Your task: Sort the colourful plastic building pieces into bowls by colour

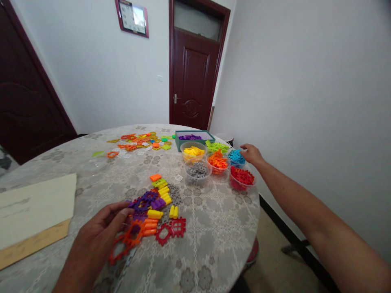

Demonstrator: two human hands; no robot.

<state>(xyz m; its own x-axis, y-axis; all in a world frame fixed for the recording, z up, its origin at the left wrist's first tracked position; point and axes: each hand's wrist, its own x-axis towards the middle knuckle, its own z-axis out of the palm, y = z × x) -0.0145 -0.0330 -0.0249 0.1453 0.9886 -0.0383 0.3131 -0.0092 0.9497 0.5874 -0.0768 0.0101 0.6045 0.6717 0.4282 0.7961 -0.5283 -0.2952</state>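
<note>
Left hand (102, 226) rests open on the plastic pieces (154, 205); right hand (251, 154), open, hovers at the blue bowl (236, 158). Since the bowl sits near the worktop (210, 244) edge, a nudge could tip it off.

A flat cluster of interlocking plastic pieces (152, 213) is laid on the near part of the table (214, 236). Purple gear-like pieces (146, 202) are set at its middle, and their left edge is touched by the fingertips of the left hand (97, 234). Orange ring pieces (130, 238) are seen at the near left, 2 red lattice pieces (171, 230) at the near right, and yellow pegs (165, 194) along the far side. A clear bowl (234, 165) filled with blue pieces (236, 156) is stood at the far right, its right rim met by the right hand (251, 154).
</note>
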